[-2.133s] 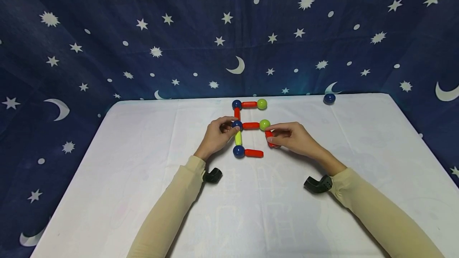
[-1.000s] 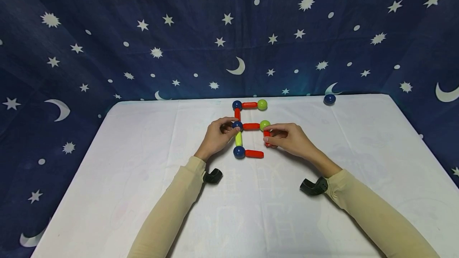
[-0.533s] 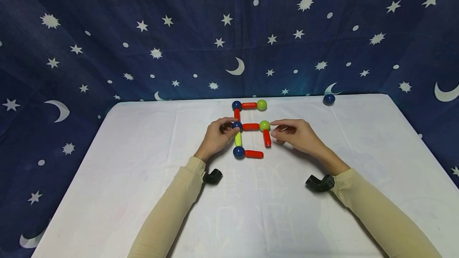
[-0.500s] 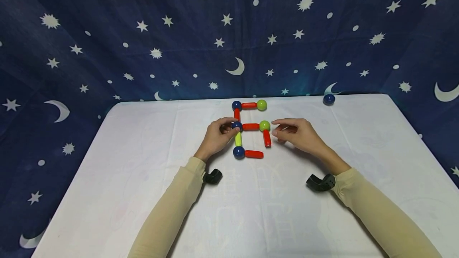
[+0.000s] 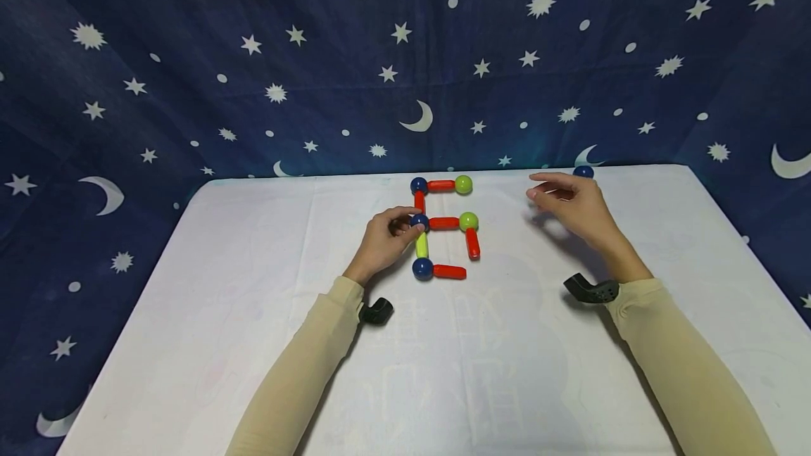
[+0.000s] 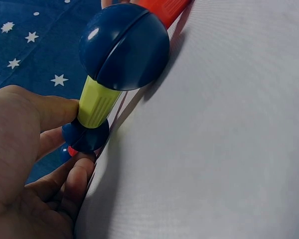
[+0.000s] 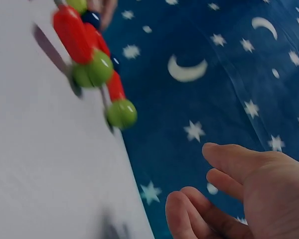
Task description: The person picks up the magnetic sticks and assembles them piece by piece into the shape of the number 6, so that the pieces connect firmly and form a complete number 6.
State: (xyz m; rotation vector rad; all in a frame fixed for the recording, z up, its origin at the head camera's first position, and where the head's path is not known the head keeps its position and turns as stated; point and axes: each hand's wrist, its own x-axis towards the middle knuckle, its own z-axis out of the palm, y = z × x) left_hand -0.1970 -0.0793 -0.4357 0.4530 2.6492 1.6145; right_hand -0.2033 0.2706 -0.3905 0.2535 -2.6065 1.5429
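Observation:
My left hand [image 5: 383, 241] pinches the middle blue ball [image 5: 418, 221] of a flat frame of magnetic rods and balls. From that ball a yellow-green rod [image 6: 93, 105] runs to the near blue ball [image 6: 124, 47], which bears a red rod [image 5: 450, 271] with a free right end. Another red rod [image 5: 443, 223] joins the middle ball to a green ball [image 5: 469, 221]. Off this green ball, a further red rod [image 5: 472, 243] points toward me, its near end free. My right hand [image 5: 573, 206] is above the table, fingers loosely bent, holding nothing. Just behind it, partly hidden, lies a loose blue ball [image 5: 583, 172].
At the far side of the frame, a blue ball [image 5: 419, 186], a red rod [image 5: 441, 186] and a green ball [image 5: 464, 184] form the top row near the table's back edge. Behind the white-covered table [image 5: 253, 329] hangs a dark blue cloth [image 5: 317, 34] with moons and stars.
My right hand set the red rod against the middle green ball, let go of it, then moved back and right toward the loose blue ball. My left hand has stayed in place.

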